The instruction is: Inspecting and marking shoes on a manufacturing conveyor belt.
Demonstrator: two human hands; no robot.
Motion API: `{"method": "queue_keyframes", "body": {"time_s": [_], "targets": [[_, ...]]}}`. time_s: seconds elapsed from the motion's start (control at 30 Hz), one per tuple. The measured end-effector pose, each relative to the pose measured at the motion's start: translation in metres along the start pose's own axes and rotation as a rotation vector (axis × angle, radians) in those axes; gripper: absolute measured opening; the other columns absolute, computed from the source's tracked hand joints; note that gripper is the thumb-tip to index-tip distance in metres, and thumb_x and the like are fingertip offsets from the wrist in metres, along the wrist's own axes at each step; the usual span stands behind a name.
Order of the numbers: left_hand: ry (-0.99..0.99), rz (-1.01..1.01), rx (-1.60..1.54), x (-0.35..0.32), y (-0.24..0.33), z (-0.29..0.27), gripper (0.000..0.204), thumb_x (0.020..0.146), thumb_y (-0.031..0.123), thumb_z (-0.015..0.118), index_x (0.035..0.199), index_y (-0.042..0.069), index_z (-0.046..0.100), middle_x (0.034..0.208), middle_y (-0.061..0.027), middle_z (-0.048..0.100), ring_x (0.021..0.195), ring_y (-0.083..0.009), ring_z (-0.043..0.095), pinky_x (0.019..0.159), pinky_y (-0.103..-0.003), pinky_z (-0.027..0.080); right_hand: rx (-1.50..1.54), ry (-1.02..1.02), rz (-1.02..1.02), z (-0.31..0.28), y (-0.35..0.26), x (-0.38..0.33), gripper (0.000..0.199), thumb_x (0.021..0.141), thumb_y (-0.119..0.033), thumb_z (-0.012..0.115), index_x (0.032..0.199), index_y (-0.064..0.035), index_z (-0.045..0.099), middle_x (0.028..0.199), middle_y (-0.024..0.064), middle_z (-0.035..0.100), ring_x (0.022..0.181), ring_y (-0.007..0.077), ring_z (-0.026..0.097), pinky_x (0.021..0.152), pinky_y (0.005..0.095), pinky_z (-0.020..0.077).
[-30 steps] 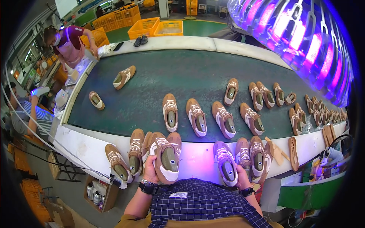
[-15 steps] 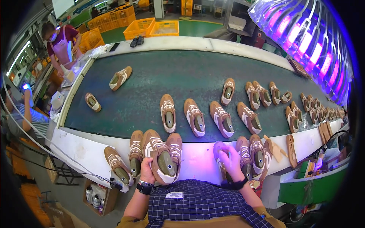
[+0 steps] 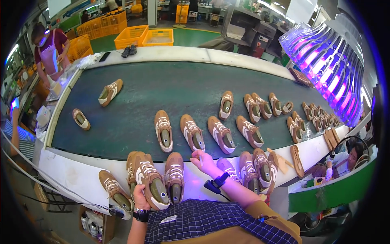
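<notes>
A brown sneaker with white laces (image 3: 147,173) is tilted up at the near edge of the white ledge, my left hand (image 3: 140,198) closed around its heel side. Close by stand another brown sneaker (image 3: 174,173) to its right and one partly hidden (image 3: 131,167) to its left. My right hand (image 3: 206,163) hovers over the ledge between the two shoe groups, fingers curled together; whatever they pinch, if anything, is too small to name. Under my right forearm and beyond it stand several more sneakers (image 3: 248,168), one of them lit purple (image 3: 228,167).
A green conveyor belt (image 3: 134,118) carries many similar sneakers, densest at far right. Above it hangs a purple-lit lamp (image 3: 325,65). A lone sneaker (image 3: 115,189) stands left on the white ledge (image 3: 73,171). Co-workers (image 3: 50,53) are at left and right. Yellow crates (image 3: 158,37) stand behind.
My right hand has moved left and forward, away from the right-hand shoe group. My left hand keeps its hold on the sneaker, now tilted more to the left. The whole view has shifted.
</notes>
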State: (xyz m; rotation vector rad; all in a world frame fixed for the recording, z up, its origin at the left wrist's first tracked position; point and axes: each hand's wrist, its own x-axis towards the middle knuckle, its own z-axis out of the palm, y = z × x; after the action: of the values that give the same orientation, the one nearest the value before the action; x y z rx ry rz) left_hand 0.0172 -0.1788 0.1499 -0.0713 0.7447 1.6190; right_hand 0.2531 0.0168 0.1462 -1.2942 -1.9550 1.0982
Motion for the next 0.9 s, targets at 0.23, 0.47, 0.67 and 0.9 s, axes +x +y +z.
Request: {"method": "queue_keyframes", "body": {"time_s": [0.23, 0.47, 0.67, 0.9], "targets": [[0.013, -0.013, 0.015, 0.001, -0.001, -0.003, 0.040, 0.078, 0.020, 0.048, 0.112, 0.000, 0.055, 0.105, -0.0125, 0.062, 0.096, -0.0265, 0.060, 0.090, -0.038, 0.047, -0.030, -0.003, 0.135, -0.037, -0.003, -0.009, 0.030, 0.079, -0.023, 0.066, 0.099, -0.0018, 0.059, 0.087, 0.0137, 0.064, 0.081, 0.0236, 0.064, 0.073, 0.0329, 0.0493], [0.017, -0.014, 0.059, -0.006, -0.006, -0.003, 0.041, 0.079, 0.021, 0.047, 0.112, -0.001, 0.055, 0.106, -0.0131, 0.062, 0.097, -0.0264, 0.060, 0.090, -0.038, 0.046, 0.058, 0.085, 0.176, -0.063, 0.028, -0.012, 0.027, 0.080, -0.020, 0.065, 0.096, 0.0003, 0.059, 0.085, 0.0113, 0.064, 0.079, 0.0193, 0.062, 0.072, 0.0303, 0.0487], [0.084, -0.050, 0.115, -0.011, -0.011, 0.003, 0.039, 0.081, 0.022, 0.049, 0.112, -0.001, 0.055, 0.105, -0.0123, 0.063, 0.095, -0.0248, 0.060, 0.089, -0.036, 0.046, 0.072, 0.050, 0.182, -0.061, 0.031, 0.002, 0.027, 0.079, -0.021, 0.065, 0.095, 0.0000, 0.059, 0.082, 0.0087, 0.063, 0.076, 0.0171, 0.061, 0.069, 0.0290, 0.0475], [0.110, 0.003, 0.122, -0.004, -0.019, -0.016, 0.034, 0.085, 0.018, 0.047, 0.114, 0.000, 0.053, 0.108, -0.0113, 0.061, 0.099, -0.0223, 0.058, 0.089, -0.034, 0.046, -0.057, 0.256, 0.032, -0.062, 0.043, 0.073, 0.030, 0.077, -0.020, 0.066, 0.097, -0.0004, 0.056, 0.084, 0.0146, 0.062, 0.077, 0.0252, 0.062, 0.070, 0.0339, 0.0486]]}}
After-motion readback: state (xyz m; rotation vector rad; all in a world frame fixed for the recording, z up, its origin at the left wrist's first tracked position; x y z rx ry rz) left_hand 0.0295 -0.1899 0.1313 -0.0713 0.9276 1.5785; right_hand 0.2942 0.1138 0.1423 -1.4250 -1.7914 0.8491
